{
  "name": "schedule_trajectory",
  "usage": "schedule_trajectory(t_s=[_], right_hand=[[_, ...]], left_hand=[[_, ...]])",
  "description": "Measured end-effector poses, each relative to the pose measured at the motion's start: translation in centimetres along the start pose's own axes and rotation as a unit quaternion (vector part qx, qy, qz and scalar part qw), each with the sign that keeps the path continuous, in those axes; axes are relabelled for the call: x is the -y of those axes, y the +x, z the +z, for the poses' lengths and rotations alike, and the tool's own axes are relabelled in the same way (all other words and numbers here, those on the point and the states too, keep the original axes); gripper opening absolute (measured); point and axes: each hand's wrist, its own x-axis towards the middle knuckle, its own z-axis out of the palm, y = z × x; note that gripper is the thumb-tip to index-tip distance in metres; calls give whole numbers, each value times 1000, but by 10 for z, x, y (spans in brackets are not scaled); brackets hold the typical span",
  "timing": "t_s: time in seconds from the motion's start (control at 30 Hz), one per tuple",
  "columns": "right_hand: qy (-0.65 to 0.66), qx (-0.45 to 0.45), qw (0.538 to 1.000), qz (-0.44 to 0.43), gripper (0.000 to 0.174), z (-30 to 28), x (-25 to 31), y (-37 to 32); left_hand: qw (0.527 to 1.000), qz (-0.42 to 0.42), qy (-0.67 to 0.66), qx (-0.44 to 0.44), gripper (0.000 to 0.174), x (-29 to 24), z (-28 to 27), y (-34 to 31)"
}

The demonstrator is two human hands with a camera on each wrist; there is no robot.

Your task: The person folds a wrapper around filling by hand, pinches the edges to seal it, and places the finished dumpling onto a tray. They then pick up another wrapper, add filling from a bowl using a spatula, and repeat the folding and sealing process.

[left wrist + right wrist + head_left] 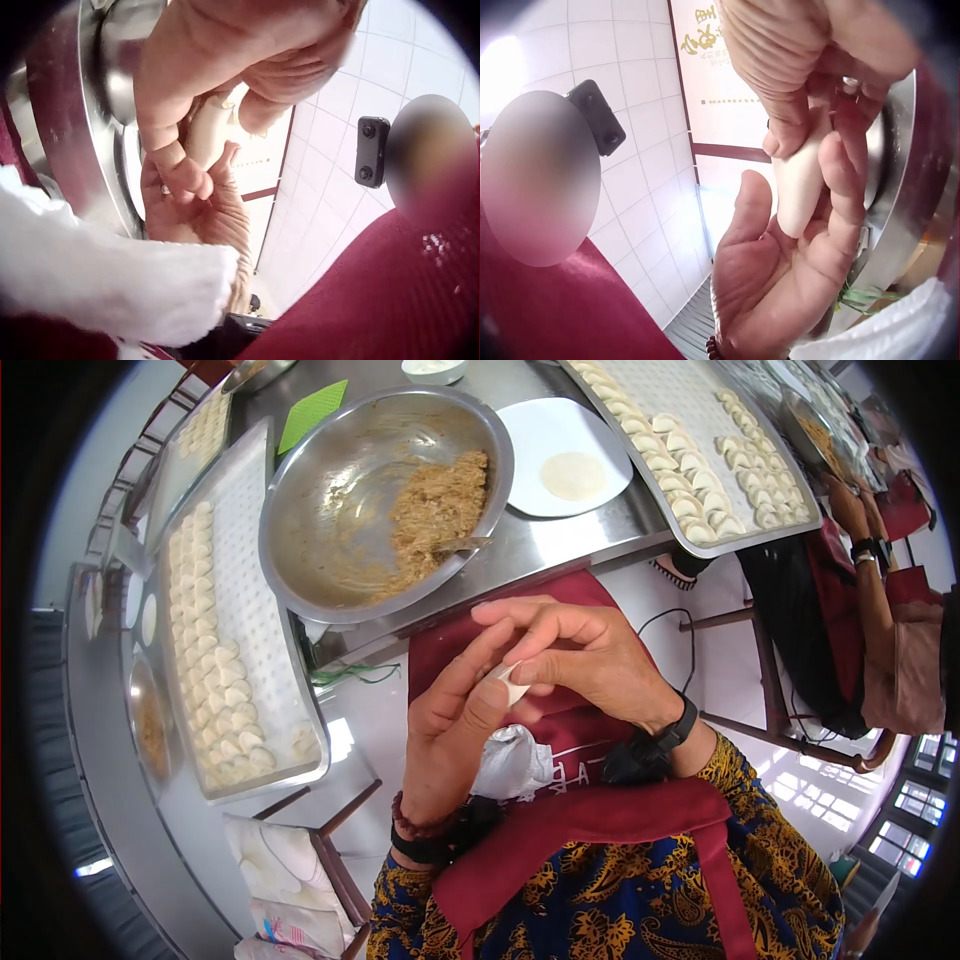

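A pale folded dumpling [517, 688] is between both hands, over the lap and in front of the table. My left hand [450, 725] cradles it from below with curled fingers; in the right wrist view the dumpling [801, 184] leans against those fingers, with the left thumb [751, 206] apart from it. My right hand [605, 670] pinches its upper end between thumb and fingers. Seen from the left wrist, the dumpling [208, 133] is partly hidden by fingers. Its filling does not show.
A large steel bowl [290, 575] of minced filling [445, 510] stands at the table edge. Right of it, a white plate [540, 425] bears a round wrapper [573, 477]. Trays of dumplings flank them, left [250, 575] and right [690, 420]. Another person's arm [870, 590] is at far right.
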Motion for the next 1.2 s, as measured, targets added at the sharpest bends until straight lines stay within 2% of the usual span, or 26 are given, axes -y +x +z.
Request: schedule_trajectory(t_s=[0.03, 0.07, 0.1, 0.13, 0.17, 0.37, 0.5, 0.57, 0.67, 0.73, 0.8, 0.87, 0.9, 0.97, 1.0, 1.07, 1.1, 1.13, 1.17, 1.2], right_hand=[[-50, -20, 997, -51, 9, 1, -3, 1], [-48, -16, 997, -50, 9, 1, -7, 3], [-87, -25, 992, -85, 10, 1, -10, 4], [-126, -35, 984, -121, 11, 0, -11, 4], [-127, -34, 984, -120, 11, 0, -10, 4], [-211, -29, 971, -105, 11, -4, -11, 5], [-222, -6, 969, -112, 10, -6, -10, 4], [-233, 1, 966, -113, 9, -4, -9, 4], [-234, -13, 969, -83, 10, 0, -8, 4], [-318, -2, 941, -113, 14, 0, -8, 5], [-331, 3, 936, -118, 14, 2, -7, 4], [-344, 8, 931, -125, 15, 1, -7, 4], [-355, 20, 924, -139, 13, -2, -8, 3], [-366, 33, 917, -154, 11, -1, -10, 4], [-328, 11, 931, -161, 10, 2, -11, 3], [-290, -7, 942, -169, 8, 8, -14, 3], [-239, -35, 956, -167, 8, 12, -17, 4], [-186, -62, 967, -165, 8, 14, -19, 6], [-187, -58, 966, -167, 8, 13, -20, 8], [-235, -57, 951, -190, 10, 12, -21, 9]], left_hand=[[993, 1, -104, -59, 46, 0, 8, 1], [971, 4, -208, -118, 45, 0, 12, 2], [971, 5, -208, -121, 45, 0, 7, 2], [969, -14, -231, -81, 50, 0, 0, 2], [966, -32, -254, -40, 56, 1, -4, 2], [958, -54, -278, -39, 62, -2, -9, 0], [961, -68, -267, -39, 66, -6, -9, -1], [969, -79, -232, -9, 71, -9, -11, -1], [977, -84, -195, -11, 75, -8, -14, -3], [976, -87, -200, -9, 76, -9, -14, -2], [975, -90, -204, -7, 77, -10, -16, 0], [992, -49, -96, 64, 78, -13, -21, 1], [992, -48, -96, 64, 78, -12, -20, 1], [984, -96, -151, 21, 79, -12, -17, 0], [984, -93, -150, 21, 79, -9, -17, 1], [945, -71, -317, 32, 78, 0, -18, 4], [946, -66, -315, 31, 78, 3, -15, 6], [913, -87, -399, -6, 76, 5, -9, 10], [869, -108, -481, -42, 74, 7, -7, 12], [869, -106, -481, -42, 74, 9, -7, 14]])
